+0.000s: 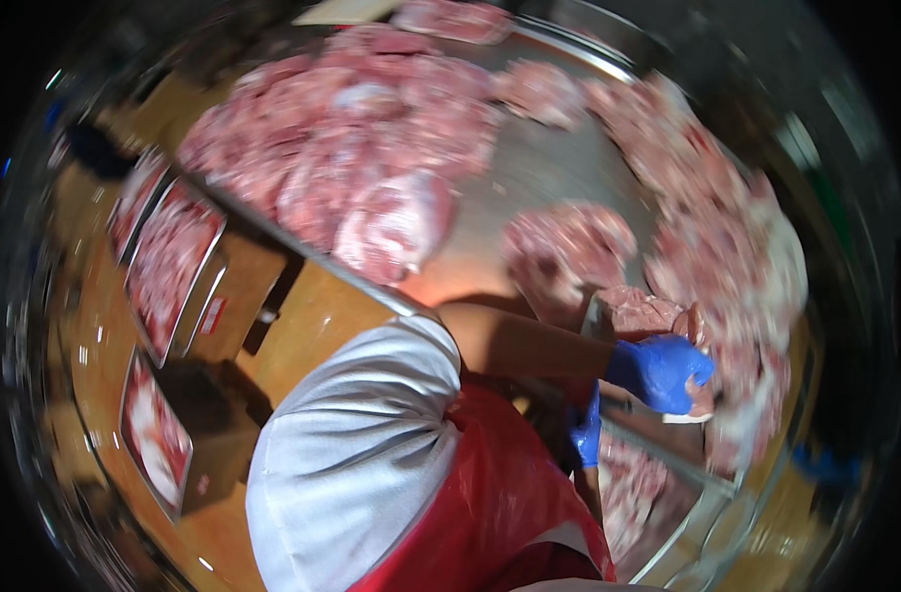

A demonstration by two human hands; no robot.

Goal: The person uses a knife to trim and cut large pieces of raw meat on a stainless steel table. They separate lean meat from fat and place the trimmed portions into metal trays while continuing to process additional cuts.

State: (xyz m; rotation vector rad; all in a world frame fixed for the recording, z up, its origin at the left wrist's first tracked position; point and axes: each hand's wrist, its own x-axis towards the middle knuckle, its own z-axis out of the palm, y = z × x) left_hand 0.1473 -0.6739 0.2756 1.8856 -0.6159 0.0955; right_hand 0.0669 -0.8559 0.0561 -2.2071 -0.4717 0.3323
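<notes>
My left arm, in a white sleeve, reaches across to the right. My left hand (pixel 665 375), in a blue glove, is closed, with its fingers curled on a small piece of meat (pixel 702 399). Just behind that hand lies a cut of pink meat (pixel 640 310). My right hand (pixel 587 434), also blue-gloved, is below my left forearm; its fingers are hidden. A larger chunk of raw meat (pixel 567 247) rests on the metal table beyond my forearm. Motion blurs much of the picture.
The metal table (pixel 539 163) carries a big heap of raw meat (pixel 372 128) at the far left and a long row of meat (pixel 717 227) along the right. Meat-filled trays (pixel 174 257) stand at left. Below my hands, more meat (pixel 630 493) lies in a metal-edged container.
</notes>
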